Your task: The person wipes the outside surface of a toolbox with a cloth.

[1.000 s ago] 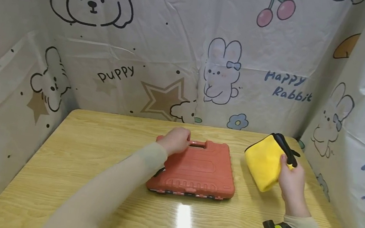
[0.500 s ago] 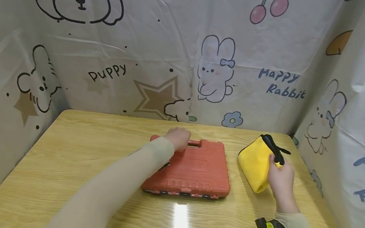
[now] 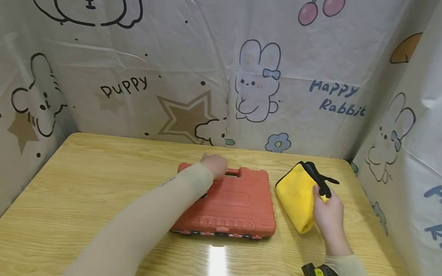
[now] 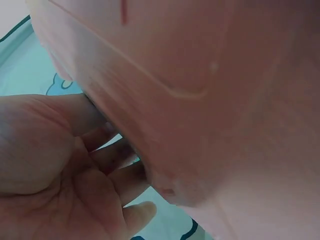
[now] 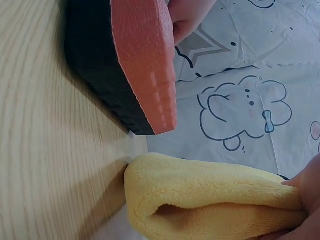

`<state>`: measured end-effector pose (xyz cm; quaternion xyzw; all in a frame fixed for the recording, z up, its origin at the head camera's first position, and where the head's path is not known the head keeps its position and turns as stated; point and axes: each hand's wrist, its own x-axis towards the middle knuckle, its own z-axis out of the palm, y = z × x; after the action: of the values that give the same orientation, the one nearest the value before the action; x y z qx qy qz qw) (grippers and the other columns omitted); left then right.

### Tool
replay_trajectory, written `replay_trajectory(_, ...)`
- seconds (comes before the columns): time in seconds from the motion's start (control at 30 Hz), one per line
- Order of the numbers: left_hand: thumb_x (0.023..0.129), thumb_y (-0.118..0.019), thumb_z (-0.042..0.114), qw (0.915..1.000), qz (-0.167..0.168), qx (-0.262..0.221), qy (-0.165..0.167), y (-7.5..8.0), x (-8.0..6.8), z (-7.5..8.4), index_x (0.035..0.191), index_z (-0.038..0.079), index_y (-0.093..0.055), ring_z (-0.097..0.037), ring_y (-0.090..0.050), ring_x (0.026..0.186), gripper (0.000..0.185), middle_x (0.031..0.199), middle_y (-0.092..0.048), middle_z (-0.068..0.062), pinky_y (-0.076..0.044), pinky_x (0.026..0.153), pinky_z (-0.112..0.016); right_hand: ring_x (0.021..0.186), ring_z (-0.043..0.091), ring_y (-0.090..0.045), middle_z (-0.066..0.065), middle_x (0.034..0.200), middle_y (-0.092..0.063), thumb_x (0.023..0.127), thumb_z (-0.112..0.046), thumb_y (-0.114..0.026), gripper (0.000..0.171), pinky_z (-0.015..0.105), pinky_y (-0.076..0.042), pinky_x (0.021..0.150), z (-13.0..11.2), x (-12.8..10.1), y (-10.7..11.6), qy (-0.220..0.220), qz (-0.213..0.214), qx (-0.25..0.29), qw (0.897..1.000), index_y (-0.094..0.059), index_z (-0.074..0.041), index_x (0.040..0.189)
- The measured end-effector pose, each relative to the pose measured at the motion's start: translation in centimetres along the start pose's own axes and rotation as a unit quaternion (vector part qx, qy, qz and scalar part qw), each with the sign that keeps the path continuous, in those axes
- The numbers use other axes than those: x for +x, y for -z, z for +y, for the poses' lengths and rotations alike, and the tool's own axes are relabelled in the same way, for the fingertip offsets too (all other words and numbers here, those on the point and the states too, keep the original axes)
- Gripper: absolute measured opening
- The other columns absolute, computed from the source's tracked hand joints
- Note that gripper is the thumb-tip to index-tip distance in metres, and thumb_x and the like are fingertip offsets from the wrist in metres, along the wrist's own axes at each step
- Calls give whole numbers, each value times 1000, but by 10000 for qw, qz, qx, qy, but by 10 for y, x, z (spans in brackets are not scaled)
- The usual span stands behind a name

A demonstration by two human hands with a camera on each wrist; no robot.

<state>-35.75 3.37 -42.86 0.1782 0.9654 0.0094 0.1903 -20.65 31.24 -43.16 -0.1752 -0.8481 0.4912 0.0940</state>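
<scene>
Carrying case (image 3: 232,205), red above and black below, lies flat and closed on the wood-grain table (image 3: 84,175), at centre. Left hand (image 3: 214,165) extends across the left part of the case to its far edge. Its fingers are bent round that edge and grip the case at the carry handle (image 3: 233,170); the right part of the handle is visible.

Right hand (image 3: 329,214) pinches the right end of a folded yellow plush cloth (image 3: 295,198), thumb on the near face. Black trim (image 3: 317,177) runs along the cloth's far right side. The cloth is tilted, just right of the case and apart from it. Table contact at its lower end cannot be determined. A black-and-yellow strap (image 3: 320,272) encircles the right wrist.
</scene>
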Motion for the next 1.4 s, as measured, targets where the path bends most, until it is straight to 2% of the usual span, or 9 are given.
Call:
replay_trajectory(0.1,106,-53,8,10000,-28,-82,31,-1,3,-3,94,14,-76,-23,-64,122,26,115,-76,-2,-20,128,-56,139,41,-47,30,156,-43,111,-31,-44,54,56,-40,116,-1,0,-3,31,-82,-23,10000,-47,8,148)
replay_trajectory(0.3,107,-54,9,9999,-69,132,-86,-1,-1,-2,106,11,-76,-24,-63,127,23,120,-75,-4,-23,128,-56,141,41,-45,29,158,-42,111,-31,-42,54,56,-38,118,-1,0,-4,4,-182,-14,9998,-45,7,150)
replay_trajectory(0.4,107,-52,9,9990,-67,400,-192,0,-5,-1,113,10,-76,-23,-64,126,25,124,-74,-5,-35,124,-51,145,43,-41,30,158,-40,111,-30,-42,54,57,-35,120,1,0,-4,15,-200,12,9998,-44,8,150)
replay_trajectory(0.5,108,-50,9,9979,-42,602,-247,0,-9,0,117,8,-75,-20,-66,119,26,126,-73,-6,-50,112,-41,147,44,-39,30,159,-39,112,-30,-42,55,58,-34,121,2,1,-3,20,-235,41,9997,-43,8,150)
replay_trajectory(0.57,108,-49,8,9975,-27,653,-280,0,-11,0,118,8,-74,-18,-67,114,27,124,-72,-6,-54,105,-36,145,44,-41,30,158,-40,112,-31,-41,55,58,-35,121,3,1,-3,-3,-263,73,9996,-43,8,150)
replay_trajectory(0.83,108,-49,7,9980,-43,436,-449,3,-14,1,122,7,-71,-20,-66,115,26,126,-71,-7,-53,105,-36,137,39,-46,31,157,-41,112,-37,-36,60,53,-40,115,4,1,-3,-276,-313,309,9987,-40,7,152)
replay_trajectory(1.03,108,-49,8,9984,-27,127,-545,7,-16,0,128,9,-67,-21,-65,119,27,129,-69,-7,-52,107,-38,138,38,-45,29,158,-40,112,-38,-35,62,51,-41,116,3,1,-4,-367,-389,399,9978,-37,6,155)
replay_trajectory(1.3,107,-51,5,9954,584,-57,-758,18,-26,-7,126,9,-64,-23,-65,117,23,124,-69,-9,-54,104,-39,136,37,-46,30,155,-43,112,-42,-32,65,50,-42,115,5,2,-4,-423,-429,348,9976,-36,6,155)
replay_trajectory(1.4,107,-51,5,9921,911,-192,-842,25,-32,-9,133,8,-62,-25,-65,119,28,127,-69,-11,-54,104,-40,138,38,-45,30,156,-41,112,-42,-32,66,51,-41,115,6,3,-5,-472,-441,364,9972,-34,7,156)
